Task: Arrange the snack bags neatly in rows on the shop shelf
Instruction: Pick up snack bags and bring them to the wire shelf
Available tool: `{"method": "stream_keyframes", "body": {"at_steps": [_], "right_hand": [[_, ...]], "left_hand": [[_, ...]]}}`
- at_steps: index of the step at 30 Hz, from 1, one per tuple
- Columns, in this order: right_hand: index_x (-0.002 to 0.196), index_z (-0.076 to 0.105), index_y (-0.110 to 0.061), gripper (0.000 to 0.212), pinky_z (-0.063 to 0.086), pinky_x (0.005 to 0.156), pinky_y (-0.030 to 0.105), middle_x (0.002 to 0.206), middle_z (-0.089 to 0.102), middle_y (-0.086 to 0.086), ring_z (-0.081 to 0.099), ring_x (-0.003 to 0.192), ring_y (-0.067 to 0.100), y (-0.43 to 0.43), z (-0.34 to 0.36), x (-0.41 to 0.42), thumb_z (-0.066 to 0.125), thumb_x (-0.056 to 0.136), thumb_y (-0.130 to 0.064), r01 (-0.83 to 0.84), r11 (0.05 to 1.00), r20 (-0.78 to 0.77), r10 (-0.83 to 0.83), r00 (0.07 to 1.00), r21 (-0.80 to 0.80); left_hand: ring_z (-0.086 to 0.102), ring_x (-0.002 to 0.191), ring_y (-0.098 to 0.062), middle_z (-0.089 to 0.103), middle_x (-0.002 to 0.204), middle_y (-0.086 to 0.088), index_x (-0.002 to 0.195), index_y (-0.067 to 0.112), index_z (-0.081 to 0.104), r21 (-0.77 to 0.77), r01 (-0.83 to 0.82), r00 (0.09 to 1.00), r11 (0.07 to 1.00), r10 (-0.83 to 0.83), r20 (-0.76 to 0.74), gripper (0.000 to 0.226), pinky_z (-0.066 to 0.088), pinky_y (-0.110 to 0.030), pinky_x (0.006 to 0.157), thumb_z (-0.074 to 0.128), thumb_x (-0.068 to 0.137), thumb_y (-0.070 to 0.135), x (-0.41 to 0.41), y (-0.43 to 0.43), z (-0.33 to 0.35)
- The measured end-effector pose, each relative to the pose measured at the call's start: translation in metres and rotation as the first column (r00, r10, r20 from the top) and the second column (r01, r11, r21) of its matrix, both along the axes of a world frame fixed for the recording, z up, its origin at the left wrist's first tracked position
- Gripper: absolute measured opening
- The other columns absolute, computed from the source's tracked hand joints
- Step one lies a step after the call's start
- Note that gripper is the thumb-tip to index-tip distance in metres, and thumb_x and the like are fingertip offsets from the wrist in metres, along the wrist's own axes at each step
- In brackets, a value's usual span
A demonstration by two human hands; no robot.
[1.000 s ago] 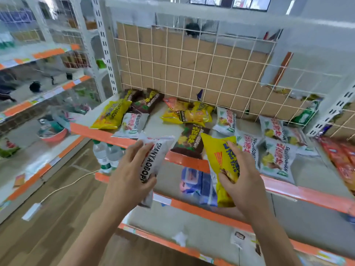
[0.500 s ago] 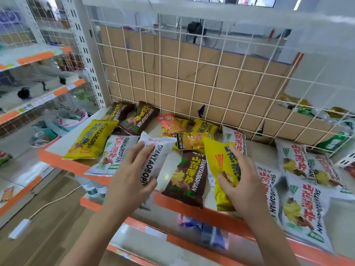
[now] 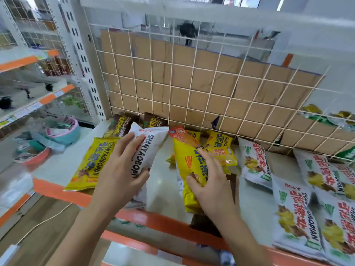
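My left hand [image 3: 121, 169] grips a white snack bag [image 3: 151, 148] with black lettering, held over the left part of the shelf [image 3: 165, 187]. My right hand [image 3: 211, 183] grips a yellow snack bag [image 3: 189, 166] above the shelf's middle, partly over a dark brown bag [image 3: 232, 185]. A yellow bag [image 3: 90, 164] lies flat at the front left. Two brown bags [image 3: 123, 125] lie at the back left. Yellow and orange bags [image 3: 219, 146] sit at the back centre. Several white bags [image 3: 295, 214] lie loosely on the right.
An orange front edge [image 3: 63, 191] borders the shelf. A white wire grid [image 3: 192, 89] with cardboard behind it closes the back. A white upright post [image 3: 84, 60] stands at the left. More shelves [image 3: 28, 60] and pink and teal bowls [image 3: 65, 129] lie further left. A lower shelf [image 3: 134, 244] sits beneath.
Both hands have moved forward and up over the shelf with their bags. The view has come closer to the shelf and shifted right.
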State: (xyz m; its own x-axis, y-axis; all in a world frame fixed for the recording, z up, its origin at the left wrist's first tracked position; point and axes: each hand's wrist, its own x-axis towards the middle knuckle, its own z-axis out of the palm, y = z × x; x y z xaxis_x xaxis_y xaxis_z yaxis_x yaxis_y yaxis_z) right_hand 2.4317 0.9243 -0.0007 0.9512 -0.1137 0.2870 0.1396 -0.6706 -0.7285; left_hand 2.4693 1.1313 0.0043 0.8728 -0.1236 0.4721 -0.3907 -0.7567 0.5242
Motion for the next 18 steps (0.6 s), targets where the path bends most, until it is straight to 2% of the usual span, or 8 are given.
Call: {"method": "stream_keyframes", "body": {"at_steps": [3,8,11,13,16,18], "right_hand": [[0.139,0.034,-0.030,0.066,0.033,0.085,0.020,0.129,0.041,-0.005,0.037,0.112,0.005,0.024,-0.002,0.005,0.065,0.082,-0.022,0.045,0.998,-0.017,-0.046,0.999,-0.049],[0.140,0.034,-0.027,0.066,0.045,0.082,0.033,0.124,0.040,0.000,0.051,0.108,0.023,0.055,-0.020,0.008,0.061,0.081,-0.028,0.175,0.963,-0.060,-0.191,0.980,-0.205],[0.141,0.031,-0.027,0.066,0.048,0.081,0.037,0.129,0.036,0.004,0.046,0.114,0.028,0.064,-0.033,0.007,0.059,0.082,-0.032,0.201,0.918,-0.143,-0.262,0.954,-0.343],[0.141,0.033,-0.026,0.068,0.049,0.081,0.040,0.131,0.036,0.007,0.045,0.114,0.030,0.070,-0.037,0.006,0.061,0.080,-0.033,0.234,0.899,-0.132,-0.300,0.945,-0.370],[0.142,0.031,-0.024,0.069,0.045,0.090,0.043,0.135,0.032,0.009,0.040,0.118,0.032,0.078,-0.041,0.010,0.061,0.081,-0.035,0.268,0.890,-0.147,-0.340,0.929,-0.369],[0.143,0.030,-0.022,0.072,0.041,0.097,0.045,0.138,0.031,0.013,0.041,0.118,0.036,0.082,-0.044,0.012,0.062,0.080,-0.036,0.284,0.879,-0.125,-0.354,0.927,-0.383]], "left_hand": [[0.039,0.123,-0.007,0.029,0.143,0.012,0.137,0.029,0.040,-0.032,0.055,0.998,0.998,-0.055,-0.007,0.075,0.039,-0.027,0.084,0.046,0.065,0.048,0.014,0.014,0.005],[0.039,0.124,-0.007,0.031,0.143,0.010,0.137,0.028,0.041,-0.065,0.126,0.991,0.990,-0.129,-0.030,0.073,0.034,-0.023,0.089,0.056,0.066,0.032,0.028,0.026,0.009],[0.039,0.122,-0.007,0.031,0.142,0.010,0.137,0.027,0.042,-0.080,0.165,0.985,0.983,-0.168,-0.037,0.073,0.035,-0.025,0.088,0.056,0.066,0.031,0.032,0.031,0.009],[0.038,0.121,-0.005,0.031,0.142,0.010,0.137,0.027,0.042,-0.078,0.180,0.983,0.981,-0.183,-0.034,0.073,0.035,-0.024,0.086,0.054,0.065,0.035,0.033,0.033,0.008],[0.036,0.120,-0.003,0.030,0.142,0.010,0.137,0.028,0.041,-0.068,0.206,0.978,0.976,-0.208,-0.034,0.077,0.036,-0.025,0.084,0.044,0.063,0.048,0.035,0.034,0.007],[0.037,0.121,-0.003,0.030,0.143,0.012,0.138,0.029,0.040,-0.077,0.220,0.974,0.973,-0.223,-0.042,0.075,0.036,-0.026,0.083,0.048,0.065,0.046,0.035,0.034,0.006]]}}
